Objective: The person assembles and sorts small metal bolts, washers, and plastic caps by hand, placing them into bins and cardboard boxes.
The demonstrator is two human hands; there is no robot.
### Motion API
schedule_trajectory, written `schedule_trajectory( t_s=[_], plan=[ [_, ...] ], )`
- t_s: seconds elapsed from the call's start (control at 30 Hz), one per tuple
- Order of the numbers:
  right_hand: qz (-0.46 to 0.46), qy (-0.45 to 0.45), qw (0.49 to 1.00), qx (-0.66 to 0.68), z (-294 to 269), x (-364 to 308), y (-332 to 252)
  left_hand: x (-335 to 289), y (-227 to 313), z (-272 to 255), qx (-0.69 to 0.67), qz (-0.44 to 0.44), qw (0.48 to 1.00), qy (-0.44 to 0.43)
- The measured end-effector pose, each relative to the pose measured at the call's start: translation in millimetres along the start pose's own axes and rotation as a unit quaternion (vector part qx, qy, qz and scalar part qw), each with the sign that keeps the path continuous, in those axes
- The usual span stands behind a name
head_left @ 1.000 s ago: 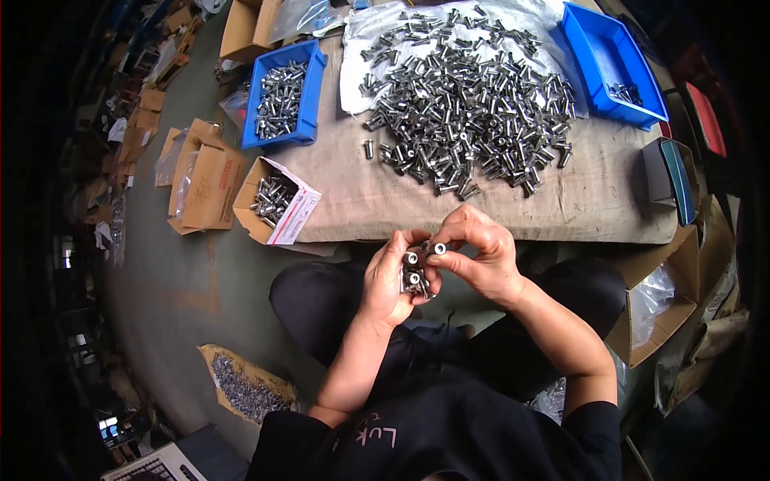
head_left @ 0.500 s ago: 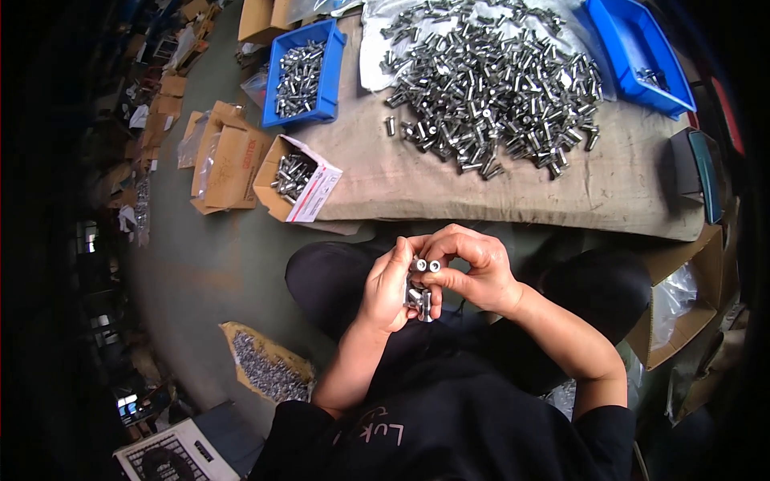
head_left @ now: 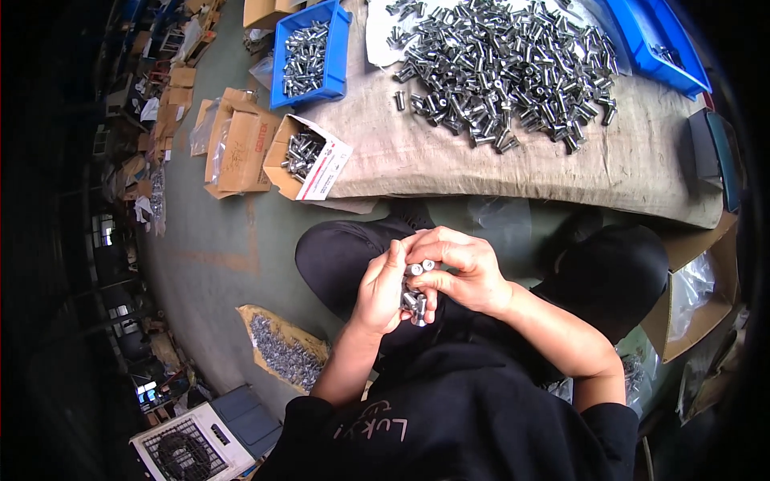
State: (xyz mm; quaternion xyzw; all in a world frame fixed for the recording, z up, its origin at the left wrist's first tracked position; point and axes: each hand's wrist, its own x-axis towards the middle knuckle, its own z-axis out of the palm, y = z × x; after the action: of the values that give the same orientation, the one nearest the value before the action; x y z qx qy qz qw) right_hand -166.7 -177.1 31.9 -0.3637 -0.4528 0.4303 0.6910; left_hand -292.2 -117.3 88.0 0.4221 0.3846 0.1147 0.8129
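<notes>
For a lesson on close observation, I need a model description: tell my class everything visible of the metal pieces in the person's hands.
The metal pieces look small, roughly cylindrical, shiny and silver. Two sit side by side, pale round ends facing the camera with darker centres, against the thumb and fingers of the right hand. Others lie jumbled at differing angles in the curled left hand. Fingers hide parts of them, so the number cannot be told. All are held short of the cloth-covered table.
</notes>
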Motion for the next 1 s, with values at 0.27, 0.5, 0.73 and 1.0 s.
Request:
schedule_trajectory(
  t_s=[0.27, 0.5, 0.73, 1.0],
  plan=[
    [0.168, 0.07, 0.974, 0.137, -5.5, 5.2, 3.5, 9.2, -8.5, -8.9, -0.081, -0.07, 0.994, 0.007],
    [0.284, 0.063, 0.871, 0.395, -21.4, 6.3, -4.5, 12.9, -13.2, -15.3, -0.162, -0.043, 0.986, 0.021],
    [0.077, -0.065, 0.976, -0.193, -0.2, -6.5, -10.8, 14.2, -12.5, -3.3, -0.061, 0.043, 0.983, 0.166],
    [0.017, -0.026, 0.978, -0.208, 1.4, -11.5, -0.7, 15.7, -16.0, -4.3, 0.029, 0.092, 0.987, 0.127]
  ],
)
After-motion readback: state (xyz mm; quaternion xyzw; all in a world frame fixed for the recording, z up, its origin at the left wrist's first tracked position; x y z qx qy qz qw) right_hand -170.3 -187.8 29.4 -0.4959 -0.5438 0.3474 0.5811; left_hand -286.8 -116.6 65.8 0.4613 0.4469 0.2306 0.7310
